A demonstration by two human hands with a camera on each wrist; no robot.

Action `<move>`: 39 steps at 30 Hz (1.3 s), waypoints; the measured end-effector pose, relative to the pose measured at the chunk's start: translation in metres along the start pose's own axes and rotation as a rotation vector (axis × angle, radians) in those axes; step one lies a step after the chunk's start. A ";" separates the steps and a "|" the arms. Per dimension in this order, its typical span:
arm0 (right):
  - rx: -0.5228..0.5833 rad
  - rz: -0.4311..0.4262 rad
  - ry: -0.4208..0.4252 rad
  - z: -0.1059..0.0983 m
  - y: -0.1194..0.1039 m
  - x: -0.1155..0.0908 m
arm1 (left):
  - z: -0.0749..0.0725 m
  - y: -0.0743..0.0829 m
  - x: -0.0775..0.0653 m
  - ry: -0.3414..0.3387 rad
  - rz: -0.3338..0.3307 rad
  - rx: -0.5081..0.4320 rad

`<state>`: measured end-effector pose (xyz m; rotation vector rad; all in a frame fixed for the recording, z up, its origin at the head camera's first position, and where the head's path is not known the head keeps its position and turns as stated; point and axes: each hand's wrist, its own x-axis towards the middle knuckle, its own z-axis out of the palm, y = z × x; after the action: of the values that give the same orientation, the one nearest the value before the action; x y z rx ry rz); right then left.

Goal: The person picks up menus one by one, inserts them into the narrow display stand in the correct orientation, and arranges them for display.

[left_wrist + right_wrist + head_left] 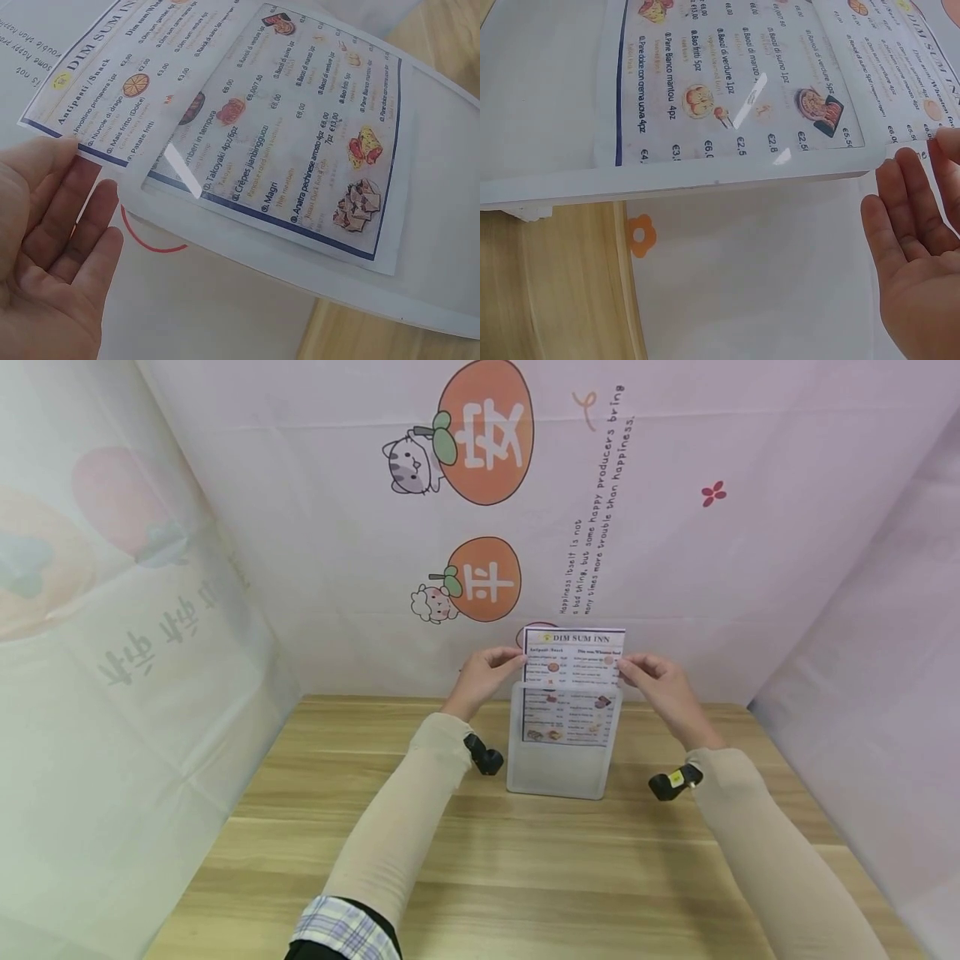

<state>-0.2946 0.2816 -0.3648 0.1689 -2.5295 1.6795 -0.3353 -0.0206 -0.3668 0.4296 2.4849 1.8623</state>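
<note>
A printed menu sheet (573, 656) headed "DIM SUM INN" stands partly inside a clear, white-edged menu holder (558, 772). Its lower part shows through the front panel, while its upper part sticks out above the holder's top edge. My left hand (486, 679) pinches the sheet's left edge near the top; in the left wrist view that hand's (64, 240) other fingers lie behind the sheet. At the opposite edge, my right hand (667, 691) pinches the sheet between thumb and finger. The holder stands upright on the table, leaning slightly back.
The wooden table (480, 877) reaches back to a printed cloth wall (337, 568) close behind the holder. Cloth also hangs at the left and right sides. A small black camera (486, 758) sits on the left wrist and another camera (675, 782) on the right.
</note>
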 end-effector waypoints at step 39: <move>0.003 -0.008 -0.031 0.008 0.019 -0.009 | 0.005 -0.019 -0.010 -0.017 -0.013 -0.010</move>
<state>-0.2884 0.2823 -0.3864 0.2072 -2.5448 1.6910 -0.3291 -0.0228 -0.3879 0.4262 2.4608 1.8570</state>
